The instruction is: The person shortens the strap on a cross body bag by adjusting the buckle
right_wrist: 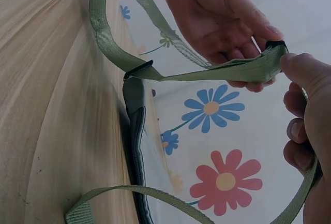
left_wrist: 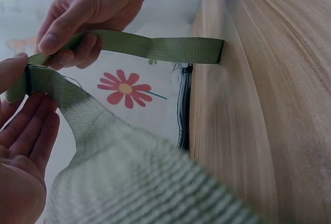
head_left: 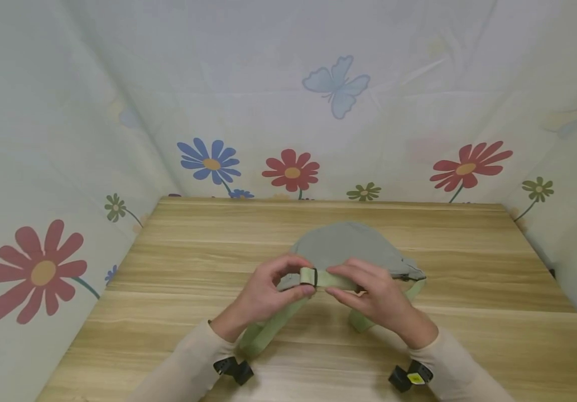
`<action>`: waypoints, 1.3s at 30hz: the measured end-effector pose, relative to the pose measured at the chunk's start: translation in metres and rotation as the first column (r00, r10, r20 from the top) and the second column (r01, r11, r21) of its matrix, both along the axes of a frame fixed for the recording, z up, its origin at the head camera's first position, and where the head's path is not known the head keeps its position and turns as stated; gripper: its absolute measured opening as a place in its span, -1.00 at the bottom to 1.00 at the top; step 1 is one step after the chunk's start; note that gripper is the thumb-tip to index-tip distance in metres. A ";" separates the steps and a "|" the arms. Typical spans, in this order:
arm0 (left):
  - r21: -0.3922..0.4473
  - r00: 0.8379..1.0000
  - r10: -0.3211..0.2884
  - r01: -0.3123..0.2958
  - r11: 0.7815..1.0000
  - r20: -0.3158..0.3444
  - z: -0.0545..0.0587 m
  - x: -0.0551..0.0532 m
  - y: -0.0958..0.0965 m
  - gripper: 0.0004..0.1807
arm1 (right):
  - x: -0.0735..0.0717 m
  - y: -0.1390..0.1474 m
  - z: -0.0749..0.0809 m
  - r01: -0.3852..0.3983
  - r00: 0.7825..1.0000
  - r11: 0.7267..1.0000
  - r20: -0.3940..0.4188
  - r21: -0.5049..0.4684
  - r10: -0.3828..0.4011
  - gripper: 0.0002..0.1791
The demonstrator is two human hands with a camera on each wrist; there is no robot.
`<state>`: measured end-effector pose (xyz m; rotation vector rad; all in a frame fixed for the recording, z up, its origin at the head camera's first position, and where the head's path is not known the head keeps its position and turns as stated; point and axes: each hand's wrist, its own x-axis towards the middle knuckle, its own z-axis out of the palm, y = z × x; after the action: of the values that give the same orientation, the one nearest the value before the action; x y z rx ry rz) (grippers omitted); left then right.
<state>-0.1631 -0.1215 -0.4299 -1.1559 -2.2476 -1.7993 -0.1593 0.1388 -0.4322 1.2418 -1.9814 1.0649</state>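
Observation:
A grey-green waist bag (head_left: 347, 244) lies on the table with its light green webbing strap (head_left: 337, 280) raised in front of it. My left hand (head_left: 272, 283) pinches the strap between thumb and fingers at a dark slider buckle (head_left: 316, 277). Just right of the buckle, my right hand (head_left: 375, 286) pinches the same strap with thumb and fingers. In the right wrist view, a strap loop (right_wrist: 101, 25) hangs from the left hand's side and meets the bag end at a dark ring (right_wrist: 139, 69). The bag's zipper (right_wrist: 138, 151) runs along its edge.
The wooden table (head_left: 208, 234) reaches back to a pale cloth (head_left: 248, 84) printed with flowers and a butterfly. Cloth also hangs at both sides. Small black devices (head_left: 234, 369) are strapped at both wrists.

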 end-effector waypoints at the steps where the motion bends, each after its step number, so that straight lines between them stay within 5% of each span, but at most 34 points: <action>1: -0.013 1.000 -0.002 0.002 1.000 0.006 0.000 0.000 0.000 -0.66 | 0.000 -0.001 0.001 -0.001 1.000 1.000 -0.008 0.006 0.001 -0.66; 7: -0.085 1.000 0.011 -0.010 0.996 0.009 0.001 0.001 0.000 -0.69 | 0.000 -0.001 0.004 0.009 0.999 0.998 -0.032 0.068 -0.007 -0.60; 15: -0.087 0.993 0.107 -0.111 0.990 -0.048 0.002 0.001 -0.009 -0.69 | 0.000 0.017 0.004 0.094 0.995 0.990 0.001 0.103 -0.095 -0.56; 33: -0.029 0.998 0.050 -0.051 0.998 -0.034 -0.001 -0.001 -0.002 -0.61 | 0.002 0.010 -0.001 0.040 0.998 0.999 0.048 0.013 -0.041 -0.63; 39: -0.071 0.998 0.041 -0.038 0.997 0.050 -0.001 0.001 0.002 -0.54 | 0.003 0.003 -0.002 0.034 0.999 0.999 0.034 -0.009 -0.033 -0.62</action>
<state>-0.1624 -0.1197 -0.4313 -1.0797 -2.3626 -1.7698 -0.1567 0.1421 -0.4337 1.1890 -2.0128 1.0840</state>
